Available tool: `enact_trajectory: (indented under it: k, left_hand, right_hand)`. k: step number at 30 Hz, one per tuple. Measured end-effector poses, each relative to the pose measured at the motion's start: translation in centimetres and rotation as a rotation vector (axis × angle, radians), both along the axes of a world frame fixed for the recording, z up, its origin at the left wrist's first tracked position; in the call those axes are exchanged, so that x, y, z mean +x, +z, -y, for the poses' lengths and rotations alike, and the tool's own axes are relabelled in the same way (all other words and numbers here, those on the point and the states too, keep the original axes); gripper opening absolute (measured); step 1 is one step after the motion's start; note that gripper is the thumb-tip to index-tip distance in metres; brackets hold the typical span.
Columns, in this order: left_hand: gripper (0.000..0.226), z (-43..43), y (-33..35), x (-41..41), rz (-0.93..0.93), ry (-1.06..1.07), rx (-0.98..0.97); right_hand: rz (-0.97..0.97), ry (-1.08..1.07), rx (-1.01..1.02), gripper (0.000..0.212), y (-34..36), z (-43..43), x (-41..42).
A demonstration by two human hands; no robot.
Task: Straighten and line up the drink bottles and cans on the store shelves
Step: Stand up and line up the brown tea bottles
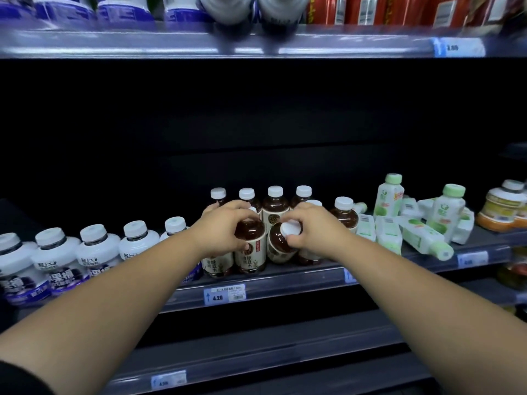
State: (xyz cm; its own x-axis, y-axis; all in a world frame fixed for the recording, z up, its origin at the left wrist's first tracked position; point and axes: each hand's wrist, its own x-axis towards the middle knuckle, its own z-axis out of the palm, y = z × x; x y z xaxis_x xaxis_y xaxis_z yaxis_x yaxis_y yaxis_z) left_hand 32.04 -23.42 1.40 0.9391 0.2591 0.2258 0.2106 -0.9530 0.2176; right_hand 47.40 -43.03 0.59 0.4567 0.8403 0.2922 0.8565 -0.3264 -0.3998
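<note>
On the middle shelf stand several brown tea bottles with white caps. My left hand grips the top of an upright brown bottle at the front. My right hand pinches the white cap of a second brown bottle, which leans toward me. More brown bottles stand in a row behind. To the right, several white-and-green bottles lie toppled, and two of them stand upright.
A row of white-and-purple bottles stands left of my hands. Yellow-orange bottles sit at the far right. Above is a shelf with white and red drinks; price tags line the shelf edges. Lower shelves run below.
</note>
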Motion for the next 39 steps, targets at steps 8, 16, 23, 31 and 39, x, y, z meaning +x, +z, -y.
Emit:
enact_trajectory:
  k: [8, 16, 23, 31, 39]
  left_hand:
    - [0.068, -0.7, 0.3, 0.4, 0.035, 0.013, -0.069]
    - [0.04, -1.6, 1.1, 1.7, 0.03, 0.101, -0.204]
    - [0.034, -1.3, 1.5, 2.5, -0.028, 0.133, -0.196]
    - [0.045, 2.1, 2.7, 6.0, 0.069, -0.023, -0.143]
    - [0.044, 7.8, 3.2, 12.0, -0.045, -0.054, -0.076]
  right_hand:
    - [0.018, 0.062, -0.248, 0.031, 4.8, -3.6, 2.1]
    - [0.05, 0.159, -0.309, 0.027, 5.2, -4.9, 3.6]
    - [-0.052, 0.198, -0.308, 0.037, 5.6, -4.8, 4.1]
    - [-0.056, 0.114, -0.287, 0.051, 6.4, -0.4, 7.6]
    - [0.008, 0.045, -0.341, 0.058, 5.5, 4.3, 13.9]
